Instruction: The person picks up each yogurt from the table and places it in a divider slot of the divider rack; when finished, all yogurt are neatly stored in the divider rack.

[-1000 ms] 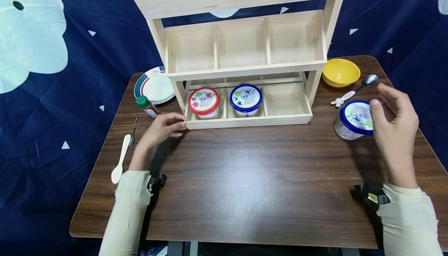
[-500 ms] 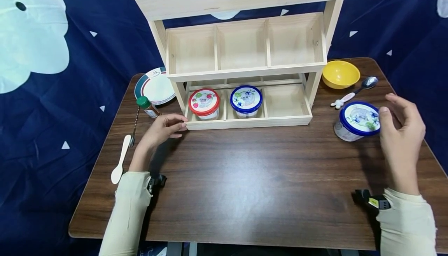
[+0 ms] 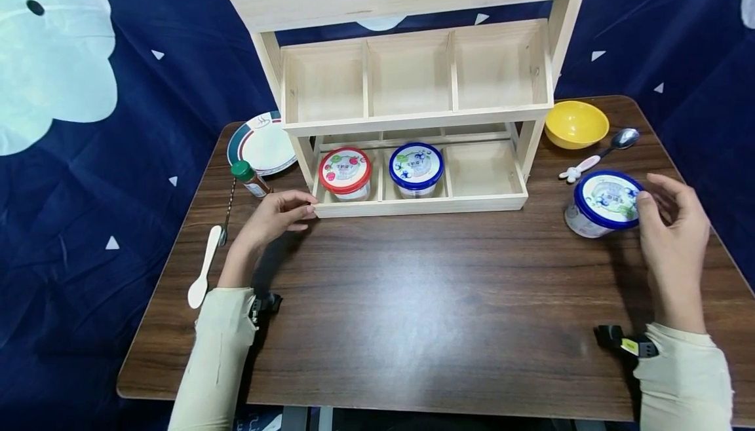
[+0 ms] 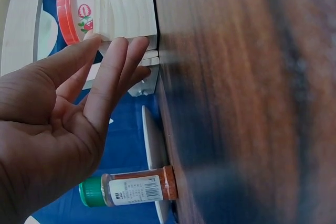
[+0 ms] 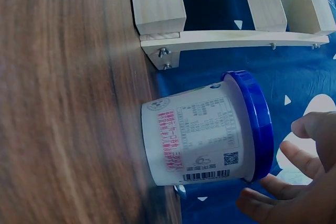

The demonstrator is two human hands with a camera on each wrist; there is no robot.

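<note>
At the front left corner of the wooden rack's lowest tray (image 3: 421, 206), my left hand (image 3: 272, 218) touches the wood with thumb and fingertips, its fingers fairly straight. That tray holds a red-lidded tub (image 3: 345, 172) in its left compartment and a blue-lidded tub (image 3: 416, 168) in the middle one. Another blue-lidded tub (image 5: 202, 132) stands upright on the table at the right. Beside its lid is my right hand (image 3: 677, 241), fingers loosely bent and spread, not gripping it. In the right wrist view a fingertip comes close to the lid's rim; contact is unclear.
Behind the right tub are a yellow bowl (image 3: 576, 124) and a spoon with a rabbit handle (image 3: 580, 168). On the left lie stacked plates (image 3: 265, 146), a green-capped spice bottle (image 4: 131, 188), a pale spoon (image 3: 204, 267) and a twisted-handle utensil (image 3: 229, 205). The rack's upper trays overhang the lowest.
My right hand has drawn back from over the right tub's lid, slightly to the right and nearer to me. My left hand and the tubs in the tray stay where they were.
</note>
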